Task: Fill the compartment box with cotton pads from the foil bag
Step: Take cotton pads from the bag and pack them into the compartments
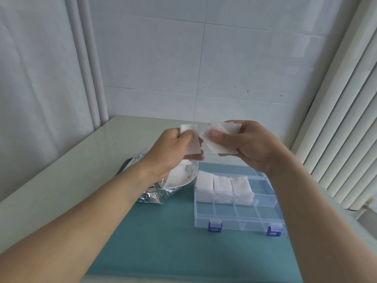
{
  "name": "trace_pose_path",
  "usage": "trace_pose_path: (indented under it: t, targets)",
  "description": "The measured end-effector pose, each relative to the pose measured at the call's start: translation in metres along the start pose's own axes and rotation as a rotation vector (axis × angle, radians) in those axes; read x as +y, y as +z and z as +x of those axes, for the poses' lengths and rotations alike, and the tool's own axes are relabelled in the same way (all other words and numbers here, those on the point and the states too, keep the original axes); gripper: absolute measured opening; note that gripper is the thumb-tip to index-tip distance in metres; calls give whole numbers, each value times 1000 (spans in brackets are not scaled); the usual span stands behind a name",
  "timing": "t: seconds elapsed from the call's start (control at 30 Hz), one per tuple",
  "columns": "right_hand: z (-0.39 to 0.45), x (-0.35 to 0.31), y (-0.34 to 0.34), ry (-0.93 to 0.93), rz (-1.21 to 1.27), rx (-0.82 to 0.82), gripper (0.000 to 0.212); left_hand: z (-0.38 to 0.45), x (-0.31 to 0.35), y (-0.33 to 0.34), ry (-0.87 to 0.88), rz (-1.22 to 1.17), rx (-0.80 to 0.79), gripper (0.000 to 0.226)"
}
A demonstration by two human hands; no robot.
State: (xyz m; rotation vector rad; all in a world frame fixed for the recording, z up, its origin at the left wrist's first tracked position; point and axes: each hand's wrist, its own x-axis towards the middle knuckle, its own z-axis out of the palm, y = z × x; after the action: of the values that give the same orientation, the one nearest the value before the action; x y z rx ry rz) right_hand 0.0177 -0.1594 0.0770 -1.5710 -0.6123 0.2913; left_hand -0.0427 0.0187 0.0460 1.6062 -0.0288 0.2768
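Your left hand [173,148] pinches a few cotton pads [191,144] and your right hand [246,144] grips a thicker stack [222,137], both raised above the compartment box [236,213]. Its far row holds pads; the foil bag [157,193] lies open just left.

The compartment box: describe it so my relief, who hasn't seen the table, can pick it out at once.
On the teal mat covering the near part of the table, look right of the crumpled foil bag. The compartment box is the clear plastic tray with dividers, cotton pads stacked in its far row. Two blue latches on its near edge set it apart.
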Motion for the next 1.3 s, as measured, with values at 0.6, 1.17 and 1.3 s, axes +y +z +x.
trace_pose_path:
  t: [0.6, 1.17, 1.3]
  targets:
    - [-9, -10, -12, -26, -248, 64, 34, -7, 5, -2, -176, -178, -324, 31]
    - [-15, -17, -18, -141, -241, -26, 36, -8, 1, 4, -321, -295, -401, 51]
    - [-15, -16, -9, -164, -507, -116, 11, -10, 2, 7, -296, -297, -589, 63]
